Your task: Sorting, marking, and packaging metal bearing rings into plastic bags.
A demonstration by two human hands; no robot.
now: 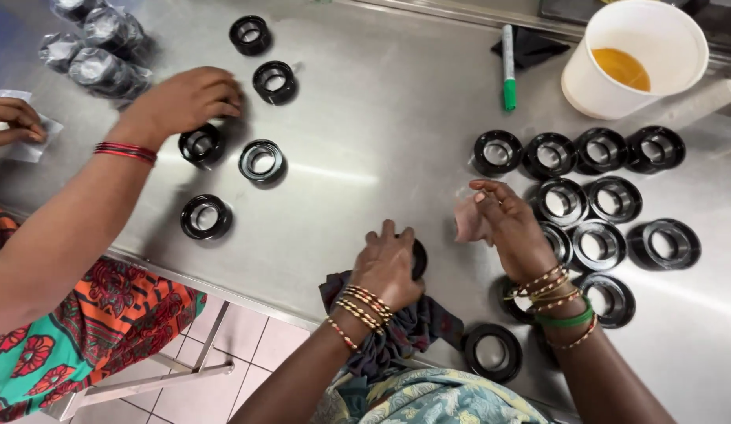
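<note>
My left hand [389,265] grips a black ring-shaped part [419,257] on the steel table [373,133], pressing it over a dark patterned cloth [404,326]. My right hand [507,224] holds a small pinkish cloth pad [469,220] just right of that ring. Several black rings [601,200] lie in rows around and to the right of my right hand, and one more ring [492,352] sits at the table's near edge by my right wrist.
A co-worker's hand [185,100] at the left rests on a black ring [200,145], with several rings [261,160] nearby. Wrapped ring packs [98,47] lie far left. A white bucket [636,55] with yellow liquid and a green marker [507,67] stand at the back.
</note>
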